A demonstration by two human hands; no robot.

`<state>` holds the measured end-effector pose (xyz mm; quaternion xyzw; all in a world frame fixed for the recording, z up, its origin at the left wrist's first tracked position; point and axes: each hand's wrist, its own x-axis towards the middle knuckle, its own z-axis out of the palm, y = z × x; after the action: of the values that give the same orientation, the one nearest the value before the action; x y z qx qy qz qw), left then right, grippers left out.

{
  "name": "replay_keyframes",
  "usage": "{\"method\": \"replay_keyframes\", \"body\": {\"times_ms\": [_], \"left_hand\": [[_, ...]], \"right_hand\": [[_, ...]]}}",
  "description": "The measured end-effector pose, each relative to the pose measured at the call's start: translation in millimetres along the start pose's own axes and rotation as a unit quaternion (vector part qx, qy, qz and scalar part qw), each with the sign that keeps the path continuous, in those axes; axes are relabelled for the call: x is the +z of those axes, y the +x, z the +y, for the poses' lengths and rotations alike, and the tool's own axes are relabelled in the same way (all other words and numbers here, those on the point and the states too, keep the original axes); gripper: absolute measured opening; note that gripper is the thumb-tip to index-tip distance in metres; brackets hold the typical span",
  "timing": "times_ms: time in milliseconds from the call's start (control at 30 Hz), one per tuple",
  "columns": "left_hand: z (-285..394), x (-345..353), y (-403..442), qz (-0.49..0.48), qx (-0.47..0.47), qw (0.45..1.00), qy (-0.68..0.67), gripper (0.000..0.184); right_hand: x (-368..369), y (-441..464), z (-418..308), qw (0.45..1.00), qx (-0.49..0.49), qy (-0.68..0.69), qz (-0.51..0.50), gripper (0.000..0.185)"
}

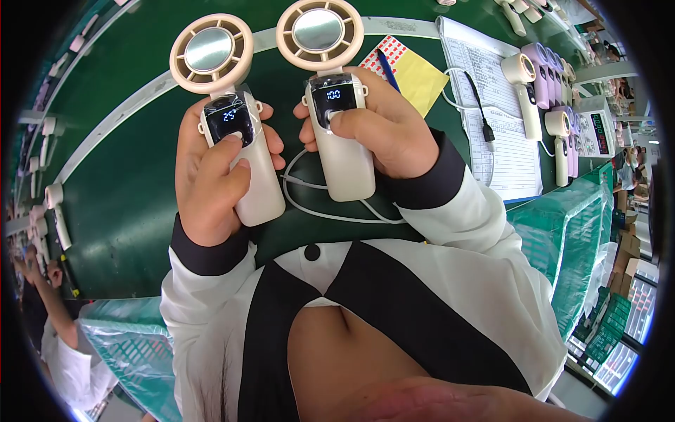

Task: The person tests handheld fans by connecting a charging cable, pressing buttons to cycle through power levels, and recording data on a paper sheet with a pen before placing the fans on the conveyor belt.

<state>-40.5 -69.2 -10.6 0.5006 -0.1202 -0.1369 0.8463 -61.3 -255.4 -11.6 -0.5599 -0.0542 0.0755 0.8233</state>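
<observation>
Gripping one fan (228, 112) per hand (211, 172); thumbs (365, 130) partly hide buttons (331, 114).

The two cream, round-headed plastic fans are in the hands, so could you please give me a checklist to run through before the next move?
1. Left hand holding the left cream, round-headed plastic fan: ok.
2. Right hand holding the right cream, round-headed plastic fan: ok.
3. Glossy black left display lit: ok, shows 25.
4. Glossy black right display lit: ok, shows 100.
5. Either fan running: cannot tell from a single picture.
6. Thin white cable clear of the right fan: cannot tell; it passes behind the handle, where any contact is hidden.
</observation>
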Motion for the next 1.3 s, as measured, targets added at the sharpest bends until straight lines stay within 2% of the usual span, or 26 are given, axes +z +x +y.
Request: {"method": "replay_keyframes", "body": {"times_ms": [267, 600, 733, 767, 900, 933, 1067, 1133, 1167, 1233, 1267, 1300], "left_hand": [[-1.2, 1.1, 2.6, 0.018, -0.006, 0.999, 0.025, 0.052], [-36.4, -32.6, 28.2, 0.102, -0.018, 0.964, 0.245, 0.038], [-37.1, -26.7, 30.9, 0.14, 0.034, 0.909, 0.391, 0.028], [-36.5, -26.2, 31.6, 0.139, 0.033, 0.908, 0.393, 0.028], [-31.9, -23.2, 33.6, 0.153, 0.059, 0.826, 0.539, 0.02], [-30.0, -20.9, 32.4, 0.152, 0.06, 0.826, 0.54, 0.02], [-15.4, -8.9, 16.1, 0.133, 0.279, 0.763, 0.568, 0.013], [-17.1, 7.5, 6.2, -0.042, 0.304, 0.754, 0.581, 0.014], [-15.4, 14.7, -3.9, -0.07, 0.097, 0.897, 0.425, 0.019], [-16.9, 29.4, -9.3, -0.101, 0.107, 0.928, 0.343, 0.027], [-15.1, 27.3, -9.5, -0.097, 0.106, 0.928, 0.345, 0.027], [-12.2, 23.1, -8.5, -0.096, 0.07, 0.954, 0.274, 0.029]], "right_hand": [[1.6, -1.4, -3.2, 0.999, 0.007, 0.033, -0.015, 0.033], [-1.3, 0.2, -1.0, 0.999, 0.0, -0.011, -0.032, 0.039], [2.5, -0.2, -4.3, 0.999, 0.003, 0.04, -0.018, 0.032], [2.4, -0.6, -4.3, 0.999, 0.003, 0.043, -0.017, 0.032], [1.5, -1.3, -4.1, 0.999, 0.013, -0.013, -0.029, 0.039], [1.9, -1.7, -3.6, 0.999, 0.012, -0.012, -0.028, 0.039], [7.2, 0.2, 3.9, 0.997, -0.052, 0.036, -0.047, 0.036], [7.1, -0.6, 7.8, 0.996, -0.059, 0.029, -0.052, 0.034], [6.4, -1.7, 9.5, 0.996, -0.06, 0.017, -0.06, 0.032], [7.3, -3.0, 13.4, 0.995, -0.058, -0.005, -0.079, 0.03], [8.8, -2.3, 14.8, 0.995, -0.056, -0.003, -0.083, 0.03], [10.6, -0.6, 16.0, 0.996, -0.066, 0.015, -0.059, 0.03]]}}
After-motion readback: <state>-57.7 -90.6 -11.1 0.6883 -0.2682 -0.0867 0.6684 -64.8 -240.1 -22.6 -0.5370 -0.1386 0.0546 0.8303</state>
